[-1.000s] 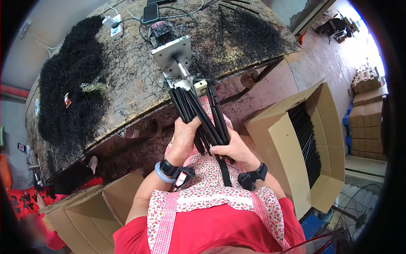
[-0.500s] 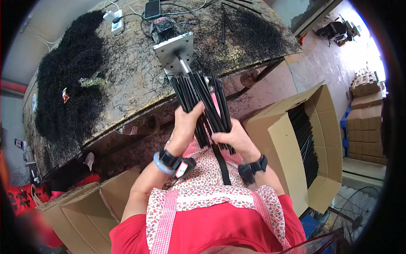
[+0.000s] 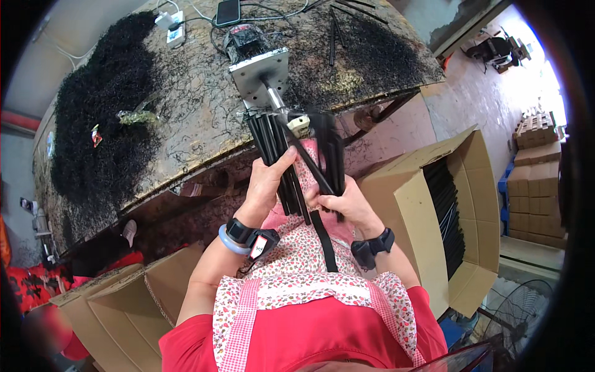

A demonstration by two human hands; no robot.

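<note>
Black rod bundle (image 3: 282,161) long axis near-far, tips toward far metal plate (image 3: 260,75); left hand (image 3: 268,186), right hand (image 3: 339,203) both grasping it; right-side rods now blurred, shifted.

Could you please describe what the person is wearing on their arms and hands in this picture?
Both hands are bare, without gloves. The left wrist carries a black watch-like device, a light blue band and a small tag. The right wrist carries a black strapped device. Short red sleeves end above the elbows.

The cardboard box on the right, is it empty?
No, the cardboard box holds a stack of long black strips lying side by side inside it.
</note>
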